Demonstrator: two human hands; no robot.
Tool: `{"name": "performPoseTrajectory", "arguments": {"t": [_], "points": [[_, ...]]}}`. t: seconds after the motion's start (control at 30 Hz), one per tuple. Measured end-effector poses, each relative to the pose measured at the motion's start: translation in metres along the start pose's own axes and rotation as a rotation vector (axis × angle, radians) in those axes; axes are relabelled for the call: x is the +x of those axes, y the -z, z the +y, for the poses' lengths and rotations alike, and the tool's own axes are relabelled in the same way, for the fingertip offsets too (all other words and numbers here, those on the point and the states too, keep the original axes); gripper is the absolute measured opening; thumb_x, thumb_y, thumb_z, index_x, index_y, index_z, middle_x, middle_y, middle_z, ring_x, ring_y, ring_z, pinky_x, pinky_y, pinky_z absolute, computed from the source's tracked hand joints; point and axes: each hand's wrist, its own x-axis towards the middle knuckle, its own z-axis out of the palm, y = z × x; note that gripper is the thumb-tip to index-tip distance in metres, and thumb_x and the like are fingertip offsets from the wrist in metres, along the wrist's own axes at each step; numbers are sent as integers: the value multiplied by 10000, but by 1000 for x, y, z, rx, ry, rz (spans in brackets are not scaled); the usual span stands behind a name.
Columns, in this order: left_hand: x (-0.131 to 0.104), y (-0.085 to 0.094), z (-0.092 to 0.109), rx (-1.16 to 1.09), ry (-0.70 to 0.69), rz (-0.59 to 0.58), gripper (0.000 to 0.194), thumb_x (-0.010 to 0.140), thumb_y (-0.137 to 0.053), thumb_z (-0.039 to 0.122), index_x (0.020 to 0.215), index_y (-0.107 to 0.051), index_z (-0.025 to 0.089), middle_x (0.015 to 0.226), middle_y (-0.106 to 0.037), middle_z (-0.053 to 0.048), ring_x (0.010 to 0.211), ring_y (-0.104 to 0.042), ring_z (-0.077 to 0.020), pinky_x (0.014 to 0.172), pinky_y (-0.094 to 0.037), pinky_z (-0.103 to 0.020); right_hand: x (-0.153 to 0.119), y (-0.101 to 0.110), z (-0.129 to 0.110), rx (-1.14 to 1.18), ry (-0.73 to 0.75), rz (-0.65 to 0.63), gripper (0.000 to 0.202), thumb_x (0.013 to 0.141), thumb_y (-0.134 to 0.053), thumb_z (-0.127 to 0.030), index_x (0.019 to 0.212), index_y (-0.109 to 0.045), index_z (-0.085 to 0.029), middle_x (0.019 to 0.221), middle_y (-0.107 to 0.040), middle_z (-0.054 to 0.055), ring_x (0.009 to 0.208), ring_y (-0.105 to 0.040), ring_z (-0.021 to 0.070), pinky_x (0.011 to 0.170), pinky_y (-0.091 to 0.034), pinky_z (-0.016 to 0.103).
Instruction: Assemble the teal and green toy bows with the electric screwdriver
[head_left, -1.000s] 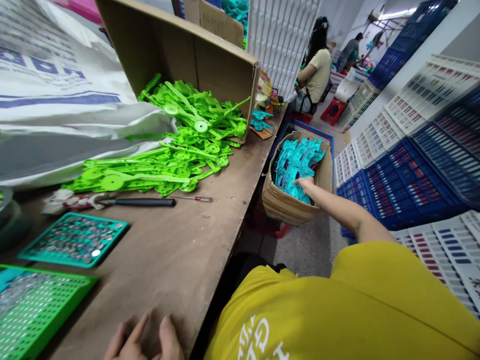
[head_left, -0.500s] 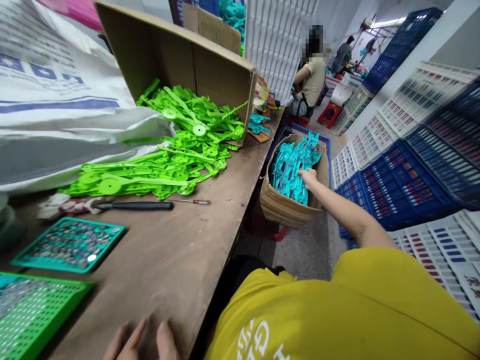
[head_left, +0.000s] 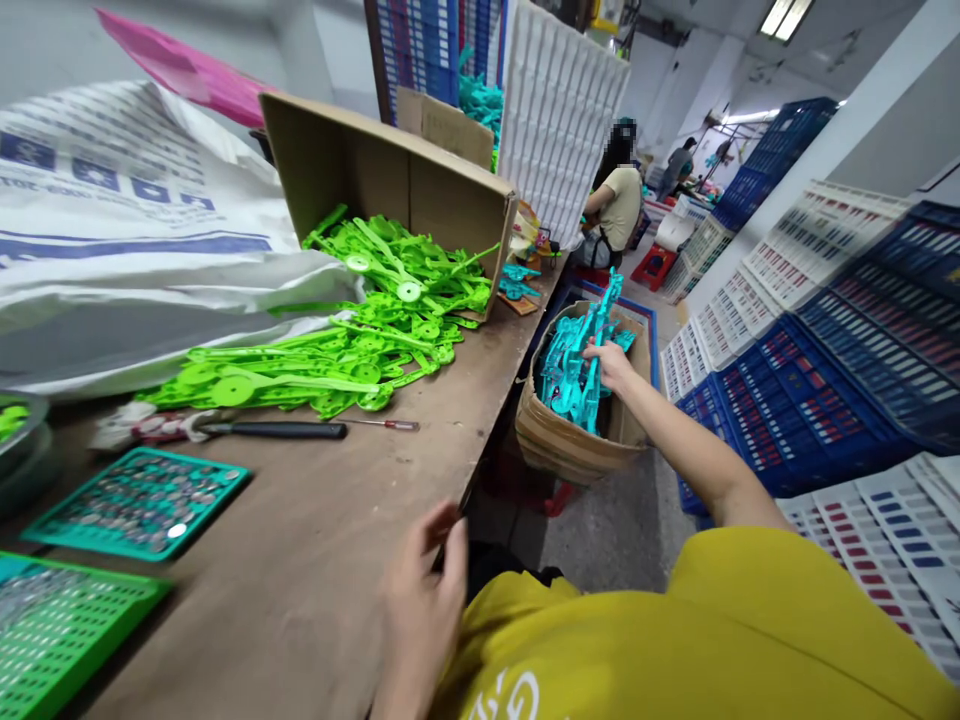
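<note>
Right now, from the head camera, the right hand (head_left: 611,365) is stretched out well ahead and to the right, arm nearly straight, fingers closed around a bunch of teal plastic parts (head_left: 581,375) in the floor carton (head_left: 570,450) beside the workbench (head_left: 337,520). That bunch stands steeply on end, long axis running up and away, its top poking above the carton rim, with the hand gripping on its right side about midway up. The left hand (head_left: 424,600) sits far nearer the body, at the bench's near edge, fingers loosely curled and holding nothing that shows (thumb side hidden, so the grip is hard to read). Bright green parts (head_left: 345,340) spill from a tipped cardboard box (head_left: 390,180) further up the bench, well apart from both hands.
</note>
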Motion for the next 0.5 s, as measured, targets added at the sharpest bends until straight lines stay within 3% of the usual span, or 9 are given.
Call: {"name": "performPoseTrajectory", "arguments": {"t": [0.13,0.3,0.37,0.43,0.5], "points": [[57,-83,47,-285,-7,-333,465,909,-627,477,1283,-595,201,1196,-749,-135,1083,-735,-253,936,-593,-406,-10,-4,-2,11,44,-32,343,581,-763,-38,818,-567,-188,765,-619,-58,762,-616,120,715,-512,238],[103,-158,86,-249,-21,-431,748,814,-781,436,1428,-474,140,1363,-658,-216,1256,-652,-324,1087,-490,-479,-20,-3,-7,27,84,-100,378,533,-739,-75,846,-573,-206,725,-612,-76,737,-619,139,728,-524,277],[112,-176,92,-275,-11,-427,592,812,-781,366,1321,-557,162,1249,-715,-176,1185,-683,-323,1067,-492,-472,-23,-2,-8,24,85,-123,406,530,-761,-101,877,-580,-209,729,-630,-72,735,-634,151,718,-537,288],[120,-187,92,-313,20,-393,282,862,-705,301,1110,-633,190,1061,-754,-123,1078,-717,-306,1030,-503,-451,-24,-1,-8,15,79,-135,444,528,-799,-124,911,-591,-209,760,-666,-55,749,-655,163,713,-550,296],[126,-194,87,-342,75,-355,64,921,-600,270,926,-614,208,868,-735,-88,965,-739,-289,971,-527,-429,-23,3,-7,1,69,-131,468,530,-844,-148,923,-597,-208,789,-693,-36,740,-663,166,703,-557,301]]}}
